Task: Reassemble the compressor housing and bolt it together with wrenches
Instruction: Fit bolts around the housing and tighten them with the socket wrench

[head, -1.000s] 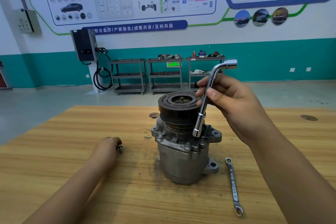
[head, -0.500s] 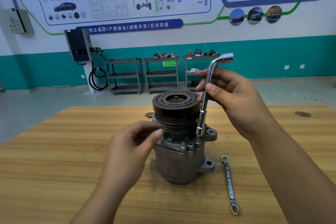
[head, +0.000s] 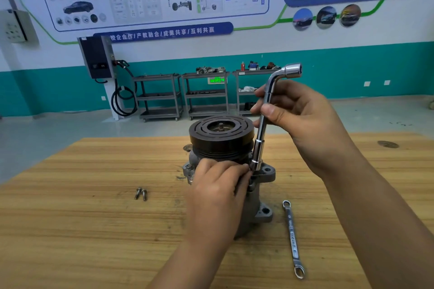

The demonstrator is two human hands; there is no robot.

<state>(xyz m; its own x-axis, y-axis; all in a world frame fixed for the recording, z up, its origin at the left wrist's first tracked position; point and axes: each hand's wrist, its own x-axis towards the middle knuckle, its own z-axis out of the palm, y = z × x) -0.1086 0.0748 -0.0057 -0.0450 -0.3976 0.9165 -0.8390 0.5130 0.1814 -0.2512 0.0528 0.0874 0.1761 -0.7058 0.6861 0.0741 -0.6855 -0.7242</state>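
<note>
The compressor stands upright mid-table, its black pulley (head: 220,134) on top and its grey housing flange (head: 267,171) below. My right hand (head: 305,124) grips the shaft of a chrome L-shaped socket wrench (head: 260,138). The wrench's lower socket sits just above the flange at the pulley's right side. My left hand (head: 218,185) covers the housing front, its curled fingertips pinching a small bolt at the flange right under the socket. The bolt is mostly hidden by the fingers. Two loose bolts (head: 141,193) lie to the left on the wooden table (head: 94,230).
A double-ended ring spanner (head: 292,239) lies on the table to the right of the compressor, pointing toward me. A dark knot (head: 387,144) marks the table's far right. Metal shelf carts (head: 183,96) and a wall charger (head: 97,57) stand far behind.
My left hand left the loose bolts at the table's left, rose to the compressor and now pinches at the flange beneath the socket. The right hand kept the wrench almost still.
</note>
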